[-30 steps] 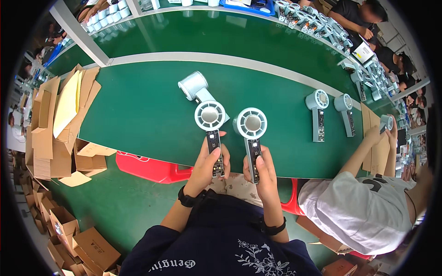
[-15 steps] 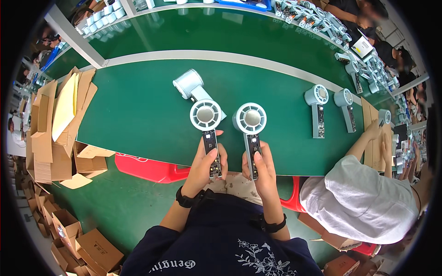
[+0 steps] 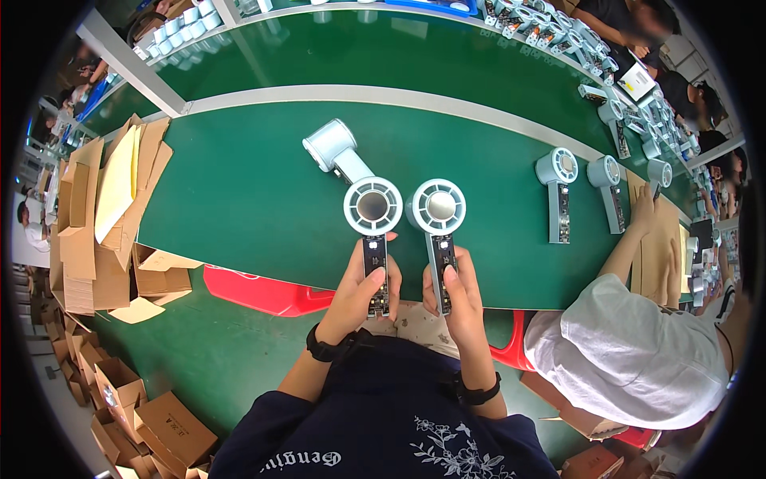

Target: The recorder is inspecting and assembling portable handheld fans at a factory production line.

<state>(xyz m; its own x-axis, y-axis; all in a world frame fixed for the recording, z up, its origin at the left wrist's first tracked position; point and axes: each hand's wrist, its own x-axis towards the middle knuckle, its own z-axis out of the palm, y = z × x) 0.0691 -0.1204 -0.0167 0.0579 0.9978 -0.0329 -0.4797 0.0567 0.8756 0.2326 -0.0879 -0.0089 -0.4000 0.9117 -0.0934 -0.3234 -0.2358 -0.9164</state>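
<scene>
Side by side over the table's near edge I hold two pale blue handheld fans, each with a round head and an open handle showing a dark circuit board. My left hand (image 3: 361, 281) is closed round the handle of the left fan (image 3: 373, 209), thumb on the board. The right fan (image 3: 436, 209) is gripped the same way by my right hand (image 3: 456, 294). Their heads point away from me, nearly touching. Behind the left one, a third fan (image 3: 329, 147) lies on the green table (image 3: 239, 184), its handle end partly hidden.
Two more fans (image 3: 558, 195) (image 3: 611, 191) lie at the right of the table. Beside them a person in a white shirt (image 3: 630, 343) has arms over a cardboard sheet (image 3: 650, 255). Flattened cartons (image 3: 80, 231) stack at the left. A red stool (image 3: 263, 294) stands below the table edge.
The left fan has moved right, closer to the right fan, with my left hand. At the right, the co-worker's hand has let go of a fan near the cardboard.
</scene>
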